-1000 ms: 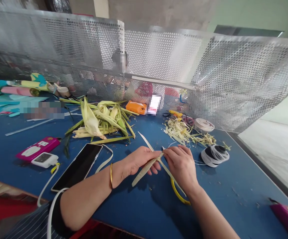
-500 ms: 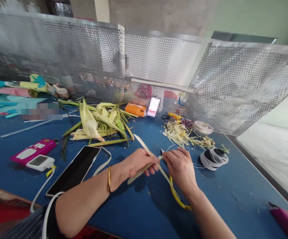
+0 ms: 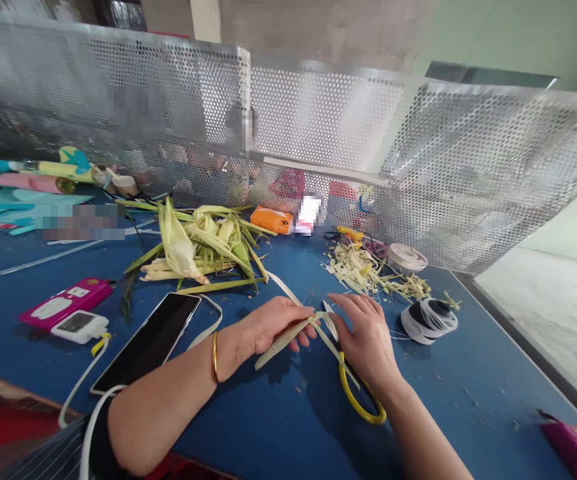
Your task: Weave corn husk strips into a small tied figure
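Two bare hands meet over the middle of the blue table (image 3: 278, 433). The left hand (image 3: 273, 325), a gold bangle (image 3: 215, 348) on its wrist, is closed around a pale leaf strip (image 3: 282, 341); thumb and fingers pinch it near its upper end, and the free end slants down toward the person, just above the tabletop. A second, longer strip (image 3: 283, 288) runs from behind the left hand, crosses the first at the fingertips and passes under the right hand.

The right hand (image 3: 364, 337) lies palm down, fingers stretched toward the crossing point. It rests over a pair of yellow-handled scissors (image 3: 366, 412) whose blade tip shows just beside the thumb — whether the hand actually grips the strip or the scissors cannot be told.

Near the left forearm lies a dark smartphone (image 3: 147, 341) with a white cable (image 3: 84, 383), and beside it a pink device (image 3: 63, 305). Behind the hands sits a pile of green and yellow leaves (image 3: 196, 243); to the right are pale leaf shreds (image 3: 363, 270) and a spool of white tape (image 3: 428, 319). A perforated metal screen (image 3: 328, 113) closes off the far edge.
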The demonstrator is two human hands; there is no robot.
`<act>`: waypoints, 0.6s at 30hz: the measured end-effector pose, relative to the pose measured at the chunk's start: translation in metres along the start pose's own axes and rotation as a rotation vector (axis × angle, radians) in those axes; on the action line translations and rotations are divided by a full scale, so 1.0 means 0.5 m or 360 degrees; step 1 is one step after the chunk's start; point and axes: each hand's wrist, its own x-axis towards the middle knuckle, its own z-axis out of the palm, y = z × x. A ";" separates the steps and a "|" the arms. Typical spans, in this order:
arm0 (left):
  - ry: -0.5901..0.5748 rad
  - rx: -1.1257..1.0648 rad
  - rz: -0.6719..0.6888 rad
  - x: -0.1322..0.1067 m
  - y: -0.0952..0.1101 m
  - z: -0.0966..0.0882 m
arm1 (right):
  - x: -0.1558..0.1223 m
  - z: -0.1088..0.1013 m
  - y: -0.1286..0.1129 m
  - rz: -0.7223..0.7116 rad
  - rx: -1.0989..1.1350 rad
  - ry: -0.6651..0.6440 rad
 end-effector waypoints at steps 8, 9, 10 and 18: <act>-0.0042 0.0010 0.0018 0.000 0.000 0.004 | 0.007 -0.008 -0.006 0.0277 0.0319 0.0007; -0.0068 0.0065 0.0024 -0.001 -0.001 0.008 | 0.008 -0.005 -0.007 0.0328 0.0408 -0.0038; -0.0112 0.0114 0.0020 -0.003 -0.003 0.012 | 0.008 -0.002 -0.010 0.0380 0.0526 -0.0095; -0.0349 0.0275 -0.0036 -0.010 -0.025 0.043 | -0.002 0.022 -0.055 0.1195 0.1775 -0.0521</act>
